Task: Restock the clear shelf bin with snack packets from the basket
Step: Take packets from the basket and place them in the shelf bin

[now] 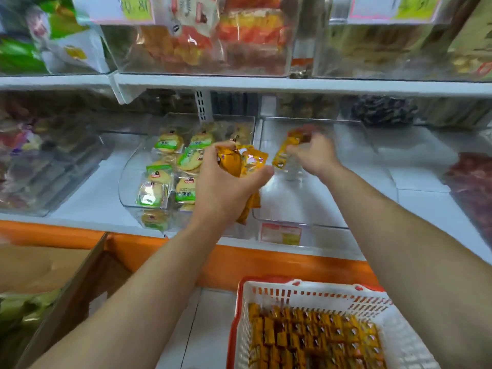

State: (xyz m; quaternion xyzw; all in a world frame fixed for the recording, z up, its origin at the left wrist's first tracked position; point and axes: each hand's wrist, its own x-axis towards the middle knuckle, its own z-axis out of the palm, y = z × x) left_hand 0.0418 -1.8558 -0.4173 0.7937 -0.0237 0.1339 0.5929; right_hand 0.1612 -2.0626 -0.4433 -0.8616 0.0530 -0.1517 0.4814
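White shop shelving. Gripped a loose bunch of snack packets (246,161) in the left hand (226,182), centre; pinched a single packet (282,154) in the right hand (314,154) above the clear shelf bin (298,209), 3 o'clock. Basket (266,291) at 5 o'clock. Seemingly risked spilling that overfull bunch into the cake bin (127,187), 9 o'clock.

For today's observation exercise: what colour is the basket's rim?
The basket has an orange-red rim and white walls, seen best in the head view.

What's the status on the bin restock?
Left hand grips orange snack packets. Right hand pinches one orange packet over clear plastic shelf bin. Nothing blocking.
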